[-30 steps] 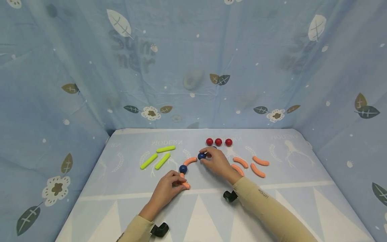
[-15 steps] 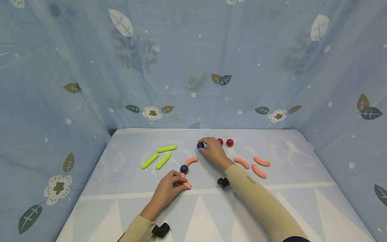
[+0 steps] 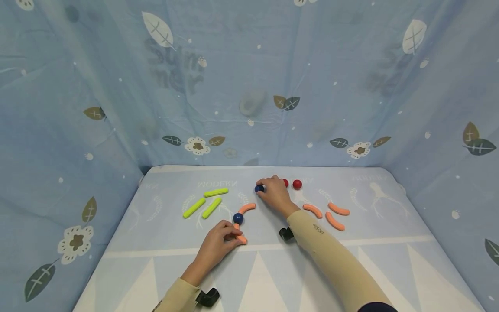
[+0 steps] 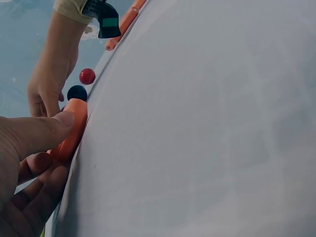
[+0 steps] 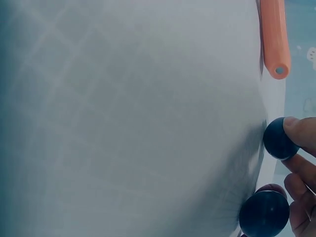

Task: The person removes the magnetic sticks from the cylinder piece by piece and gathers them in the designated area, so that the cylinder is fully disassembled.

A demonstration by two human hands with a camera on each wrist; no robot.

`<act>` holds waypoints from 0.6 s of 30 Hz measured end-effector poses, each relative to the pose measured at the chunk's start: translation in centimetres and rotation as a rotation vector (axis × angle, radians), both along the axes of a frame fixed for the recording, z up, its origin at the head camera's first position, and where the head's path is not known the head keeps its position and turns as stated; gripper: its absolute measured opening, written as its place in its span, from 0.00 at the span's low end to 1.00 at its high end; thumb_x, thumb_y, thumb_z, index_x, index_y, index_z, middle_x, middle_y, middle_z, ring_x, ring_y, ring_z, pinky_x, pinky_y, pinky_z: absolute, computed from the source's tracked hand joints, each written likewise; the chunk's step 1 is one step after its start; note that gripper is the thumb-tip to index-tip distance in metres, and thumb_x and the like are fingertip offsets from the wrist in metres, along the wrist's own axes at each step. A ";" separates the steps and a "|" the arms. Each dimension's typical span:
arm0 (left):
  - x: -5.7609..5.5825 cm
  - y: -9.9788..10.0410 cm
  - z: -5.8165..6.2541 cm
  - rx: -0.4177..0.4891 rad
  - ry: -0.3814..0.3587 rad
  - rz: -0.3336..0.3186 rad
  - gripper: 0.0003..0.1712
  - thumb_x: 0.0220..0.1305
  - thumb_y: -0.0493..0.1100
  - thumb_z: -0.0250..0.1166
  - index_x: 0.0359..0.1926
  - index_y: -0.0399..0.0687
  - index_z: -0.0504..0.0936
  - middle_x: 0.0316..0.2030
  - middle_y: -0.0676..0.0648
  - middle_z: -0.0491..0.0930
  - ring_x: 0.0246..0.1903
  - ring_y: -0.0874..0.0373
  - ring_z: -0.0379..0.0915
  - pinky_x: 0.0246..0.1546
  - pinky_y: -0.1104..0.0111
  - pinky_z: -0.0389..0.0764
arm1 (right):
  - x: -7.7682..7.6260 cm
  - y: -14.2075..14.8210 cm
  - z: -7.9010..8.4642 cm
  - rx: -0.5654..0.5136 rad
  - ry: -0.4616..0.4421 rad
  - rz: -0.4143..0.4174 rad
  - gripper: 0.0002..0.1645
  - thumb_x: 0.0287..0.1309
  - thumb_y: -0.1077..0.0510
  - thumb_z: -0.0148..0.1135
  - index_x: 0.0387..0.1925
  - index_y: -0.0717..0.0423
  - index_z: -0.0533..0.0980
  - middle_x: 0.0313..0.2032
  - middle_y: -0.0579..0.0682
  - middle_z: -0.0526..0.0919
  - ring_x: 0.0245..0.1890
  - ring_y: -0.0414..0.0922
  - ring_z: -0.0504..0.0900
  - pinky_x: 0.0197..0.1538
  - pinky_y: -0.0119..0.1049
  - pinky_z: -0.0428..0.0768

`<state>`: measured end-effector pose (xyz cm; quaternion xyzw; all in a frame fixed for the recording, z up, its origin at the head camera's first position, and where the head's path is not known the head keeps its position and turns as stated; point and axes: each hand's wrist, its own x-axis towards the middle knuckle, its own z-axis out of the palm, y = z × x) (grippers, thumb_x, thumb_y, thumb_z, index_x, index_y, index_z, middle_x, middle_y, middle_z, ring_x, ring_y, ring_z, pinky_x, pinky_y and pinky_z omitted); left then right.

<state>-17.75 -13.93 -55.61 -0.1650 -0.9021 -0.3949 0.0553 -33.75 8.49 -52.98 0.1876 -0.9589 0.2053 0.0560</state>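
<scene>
My left hand (image 3: 218, 242) pinches a curved orange stick (image 4: 76, 128) between thumb and fingers; in the head view the fingers cover its middle. At its far end sits a blue ball (image 3: 238, 218), followed by a second curved orange stick (image 3: 247, 208), all in one curving line. Farther back, my right hand (image 3: 274, 195) pinches another blue ball (image 3: 259, 189) between thumb and fingertip. The right wrist view shows this pinched ball (image 5: 280, 138), with one more blue ball (image 5: 264, 214) beside the curled lower fingers. A holed orange stick (image 5: 275, 39) lies near.
Red balls (image 3: 297, 184) lie at the back, partly covered by my right hand. Several curved orange sticks (image 3: 334, 221) lie to the right, and lime-green sticks (image 3: 212, 208) to the left. Patterned blue cloth walls (image 3: 249, 86) stand behind and beside the table (image 3: 175, 236).
My right hand has moved back, away from the curving line, with its blue ball. It now covers a red ball seen earlier, and its forearm hides an orange stick. My left hand stays put.
</scene>
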 end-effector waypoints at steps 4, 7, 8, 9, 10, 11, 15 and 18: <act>0.0 0.0 0.0 -0.002 -0.006 -0.001 0.13 0.56 0.44 0.78 0.43 0.54 0.90 0.42 0.58 0.75 0.38 0.64 0.77 0.39 0.71 0.82 | 0.0 0.1 0.1 -0.004 -0.011 -0.003 0.21 0.62 0.51 0.72 0.56 0.48 0.84 0.52 0.48 0.86 0.51 0.49 0.77 0.57 0.47 0.76; 0.1 0.0 0.0 -0.005 -0.006 0.000 0.13 0.56 0.44 0.78 0.43 0.54 0.90 0.42 0.58 0.75 0.38 0.64 0.77 0.39 0.71 0.82 | 0.1 0.1 0.2 -0.005 -0.021 -0.001 0.21 0.63 0.50 0.72 0.57 0.48 0.83 0.54 0.48 0.86 0.52 0.50 0.77 0.58 0.47 0.75; 0.1 0.0 0.1 -0.005 -0.006 0.000 0.13 0.56 0.44 0.78 0.43 0.54 0.90 0.42 0.58 0.75 0.38 0.64 0.77 0.39 0.71 0.82 | 0.2 0.1 0.2 -0.006 -0.022 0.001 0.21 0.63 0.50 0.72 0.57 0.48 0.83 0.55 0.49 0.85 0.53 0.50 0.77 0.59 0.48 0.75; 0.1 0.0 0.1 -0.004 -0.004 0.000 0.13 0.56 0.44 0.78 0.43 0.54 0.90 0.42 0.58 0.75 0.38 0.64 0.77 0.40 0.71 0.82 | 0.2 0.1 0.2 -0.008 -0.019 0.006 0.21 0.62 0.51 0.72 0.57 0.48 0.83 0.55 0.49 0.85 0.53 0.50 0.77 0.59 0.48 0.75; 0.1 0.0 0.1 -0.003 -0.004 0.000 0.13 0.56 0.44 0.78 0.43 0.54 0.90 0.42 0.58 0.75 0.38 0.64 0.77 0.40 0.71 0.82 | 0.2 0.2 0.2 -0.012 -0.016 0.009 0.21 0.62 0.51 0.72 0.57 0.48 0.83 0.55 0.49 0.85 0.53 0.50 0.77 0.59 0.48 0.75; 0.1 0.0 0.1 -0.001 -0.007 0.001 0.13 0.56 0.44 0.78 0.43 0.54 0.90 0.42 0.58 0.75 0.38 0.63 0.77 0.40 0.71 0.83 | 0.3 0.2 0.2 -0.013 -0.014 0.012 0.22 0.62 0.51 0.72 0.57 0.48 0.83 0.56 0.49 0.85 0.54 0.50 0.77 0.60 0.49 0.75; 0.1 0.1 0.2 0.001 -0.010 0.007 0.13 0.56 0.45 0.78 0.43 0.53 0.90 0.42 0.58 0.75 0.38 0.63 0.77 0.40 0.71 0.82 | 0.5 0.4 0.2 -0.020 0.007 0.019 0.21 0.61 0.52 0.73 0.56 0.48 0.83 0.57 0.50 0.84 0.55 0.51 0.77 0.61 0.49 0.75; 0.2 0.1 0.2 -0.002 -0.015 0.014 0.13 0.56 0.46 0.78 0.43 0.54 0.90 0.41 0.58 0.75 0.38 0.63 0.76 0.40 0.71 0.82 | 0.7 0.4 0.0 -0.020 0.020 0.022 0.21 0.62 0.52 0.72 0.56 0.48 0.83 0.58 0.50 0.83 0.57 0.51 0.76 0.63 0.49 0.74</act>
